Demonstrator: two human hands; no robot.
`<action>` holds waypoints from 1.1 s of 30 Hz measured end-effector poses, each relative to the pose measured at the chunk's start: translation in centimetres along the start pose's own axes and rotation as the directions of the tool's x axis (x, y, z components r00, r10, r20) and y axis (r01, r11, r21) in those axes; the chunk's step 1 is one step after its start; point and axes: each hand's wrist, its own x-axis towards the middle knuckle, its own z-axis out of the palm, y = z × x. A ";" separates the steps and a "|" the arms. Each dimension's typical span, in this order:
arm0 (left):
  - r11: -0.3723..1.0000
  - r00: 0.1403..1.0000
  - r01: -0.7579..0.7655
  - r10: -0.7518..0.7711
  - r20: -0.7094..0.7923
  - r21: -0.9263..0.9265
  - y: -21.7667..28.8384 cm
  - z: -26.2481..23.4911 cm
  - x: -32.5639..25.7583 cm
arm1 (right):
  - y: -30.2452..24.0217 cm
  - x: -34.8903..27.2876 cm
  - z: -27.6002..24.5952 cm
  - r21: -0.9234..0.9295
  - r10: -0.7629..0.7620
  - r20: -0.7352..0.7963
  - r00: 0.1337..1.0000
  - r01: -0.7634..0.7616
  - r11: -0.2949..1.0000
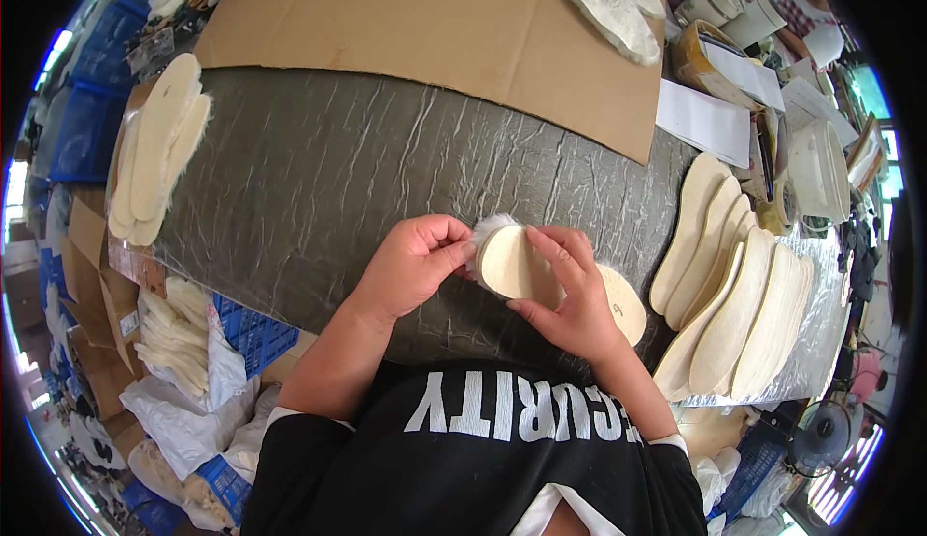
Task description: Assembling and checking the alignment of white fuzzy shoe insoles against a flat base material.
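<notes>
A cream fleece-lined insole [517, 266] lies flat side up over the dark plastic-wrapped table [319, 179], white fluff showing at its left tip. My left hand [415, 266] pinches that fluffy tip between thumb and fingers. My right hand [572, 295] presses down on the middle of the insole, with its heel end [626, 304] sticking out to the right of the palm.
A fanned stack of insoles [734, 295] lies at the right. Another pile [159, 150] sits at the left edge. Brown cardboard [435, 29] with more insoles covers the far side. Paper sheets and tape rolls crowd the upper right; blue crates and bags of insoles stand at lower left.
</notes>
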 end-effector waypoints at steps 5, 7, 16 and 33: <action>1.000 1.000 -0.006 0.006 0.017 0.006 0.0 0.0 0.0 | -0.1 0.0 0.0 -0.009 -0.004 -0.006 1.000 0.004 1.000; 1.000 1.000 -0.009 0.008 0.020 0.029 0.0 0.0 -0.1 | -0.1 0.0 0.1 -0.008 -0.004 -0.006 1.000 0.004 1.000; 0.981 0.996 -0.087 0.087 0.005 0.175 0.9 0.7 -0.7 | -0.1 -0.1 0.3 -0.002 -0.003 0.006 1.000 0.003 1.000; 0.979 0.972 -0.206 0.204 0.114 0.005 1.2 0.8 -3.0 | -0.5 -0.6 0.8 -0.289 -0.013 -0.062 0.998 -0.005 0.957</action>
